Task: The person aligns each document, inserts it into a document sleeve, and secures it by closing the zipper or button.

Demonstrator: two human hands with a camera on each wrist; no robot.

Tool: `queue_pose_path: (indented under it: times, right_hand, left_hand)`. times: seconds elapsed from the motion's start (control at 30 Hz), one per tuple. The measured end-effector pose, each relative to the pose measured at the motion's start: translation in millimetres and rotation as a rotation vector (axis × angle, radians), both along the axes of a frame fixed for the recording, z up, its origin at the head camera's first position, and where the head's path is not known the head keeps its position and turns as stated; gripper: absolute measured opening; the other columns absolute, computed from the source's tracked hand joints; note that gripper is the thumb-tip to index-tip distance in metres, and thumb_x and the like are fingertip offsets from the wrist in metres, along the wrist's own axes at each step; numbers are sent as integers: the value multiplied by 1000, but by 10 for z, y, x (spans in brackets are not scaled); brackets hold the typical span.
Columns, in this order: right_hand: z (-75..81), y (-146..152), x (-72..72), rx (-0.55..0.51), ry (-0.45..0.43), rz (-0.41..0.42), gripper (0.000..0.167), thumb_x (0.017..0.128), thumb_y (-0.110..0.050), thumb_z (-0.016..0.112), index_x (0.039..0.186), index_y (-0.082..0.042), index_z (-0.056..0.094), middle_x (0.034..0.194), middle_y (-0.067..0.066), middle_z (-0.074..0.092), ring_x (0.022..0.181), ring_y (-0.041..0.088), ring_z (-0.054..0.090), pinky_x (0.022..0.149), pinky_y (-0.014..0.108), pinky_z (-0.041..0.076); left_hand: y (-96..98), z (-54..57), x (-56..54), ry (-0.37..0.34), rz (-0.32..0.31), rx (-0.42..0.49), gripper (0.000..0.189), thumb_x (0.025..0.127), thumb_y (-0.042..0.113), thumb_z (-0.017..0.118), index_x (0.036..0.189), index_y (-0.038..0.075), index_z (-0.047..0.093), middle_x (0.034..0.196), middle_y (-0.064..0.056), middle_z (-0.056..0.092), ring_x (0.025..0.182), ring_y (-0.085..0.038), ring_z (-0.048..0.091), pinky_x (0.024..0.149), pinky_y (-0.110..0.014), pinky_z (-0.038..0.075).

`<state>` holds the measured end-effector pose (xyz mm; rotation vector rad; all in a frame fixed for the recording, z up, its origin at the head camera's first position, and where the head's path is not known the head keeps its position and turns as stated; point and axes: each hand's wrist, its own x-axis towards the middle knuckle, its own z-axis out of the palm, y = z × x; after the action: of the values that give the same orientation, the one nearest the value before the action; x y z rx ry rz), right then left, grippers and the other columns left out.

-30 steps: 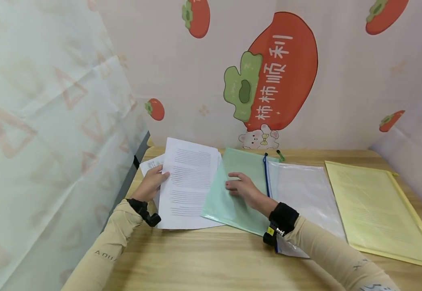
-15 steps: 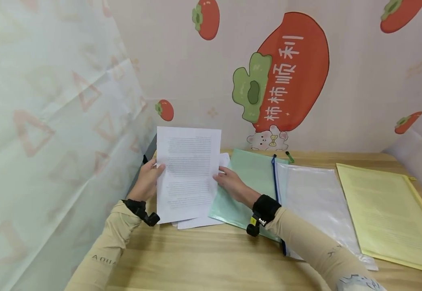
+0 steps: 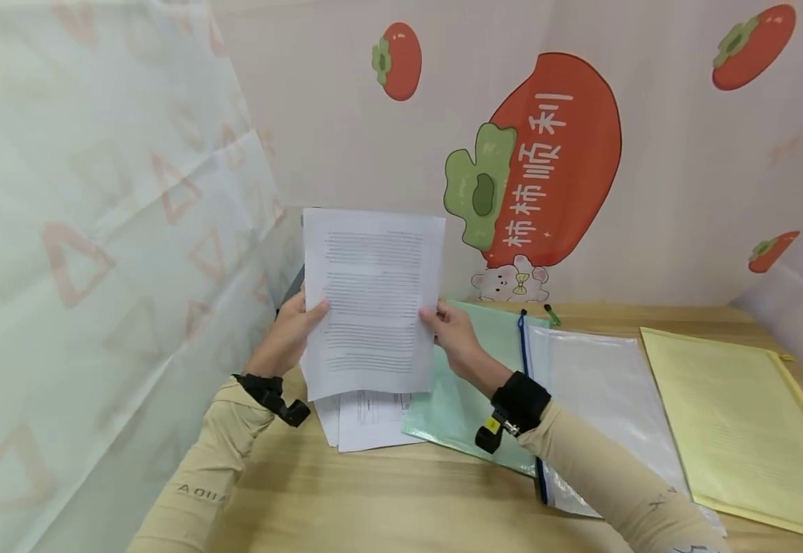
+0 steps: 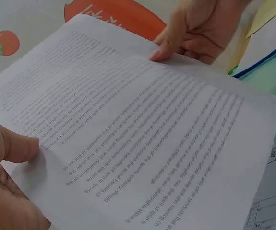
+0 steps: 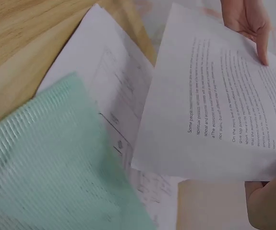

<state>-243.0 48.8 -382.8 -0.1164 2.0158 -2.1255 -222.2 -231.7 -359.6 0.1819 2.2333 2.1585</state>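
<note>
A printed sheet of paper (image 3: 373,299), perhaps more than one, is held up off the table between both hands. My left hand (image 3: 290,330) pinches its left edge, thumb on the printed face. On the opposite edge, my right hand (image 3: 458,336) pinches with the thumb in front and the fingers behind. In the left wrist view the paper (image 4: 128,124) shows dense lines of text. Under it, loose printed papers (image 3: 376,422) lie on the table, partly hidden by the raised sheet and by a green mesh zip folder (image 3: 487,384).
Right of the green folder lies a clear zip folder (image 3: 598,415) with a blue zip edge. Beyond it is a yellow folder (image 3: 740,422) with paper inside. A patterned cloth wall (image 3: 117,269) borders the wooden table (image 3: 346,499) on the left; another cloth stands behind.
My right hand has moved left from above the green folder to grip the sheet's right edge. The sheet has been raised off the other papers and squared toward the camera.
</note>
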Motion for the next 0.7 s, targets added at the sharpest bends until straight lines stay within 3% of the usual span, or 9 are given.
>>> queue_pose_path:
  times: [0.13,0.27,0.5,0.7]
  right_hand:
    - [153,284,40,43,53,-43,38,108,-15,51,145,-7,54,134,19,64,104,21,64,92,36,53]
    - [146,571,60,149,41,-8,42,109,-14,47,151,-8,47,135,19,62,107,23,67,94,36,54]
    - [-250,1107,164,330,-93,-45,38,107,-19,55,141,-1,58,118,17,72,90,16,69,73,25,54]
    - [-537,1605,389,384,-204,-112,35,108,-18,52,132,4,63,109,13,71,85,15,63,70,25,50]
  left_hand:
    - [264,19,-15,34,-121,-40,45,109,19,47,149,-3,44,132,-16,65,104,-13,70,88,-29,56]
    - [503,-54,42,-32,-187,-100,42,109,17,47,148,0,46,138,-26,60,105,-17,70,87,-30,57]
    - [915,-444,130,-179,-276,-179,43,109,15,48,149,0,47,134,-23,65,108,-24,72,86,-35,59]
    - [1403,-728,131,-307,-346,-163,44,108,7,45,151,1,44,137,-23,62,113,-29,70,87,-38,59]
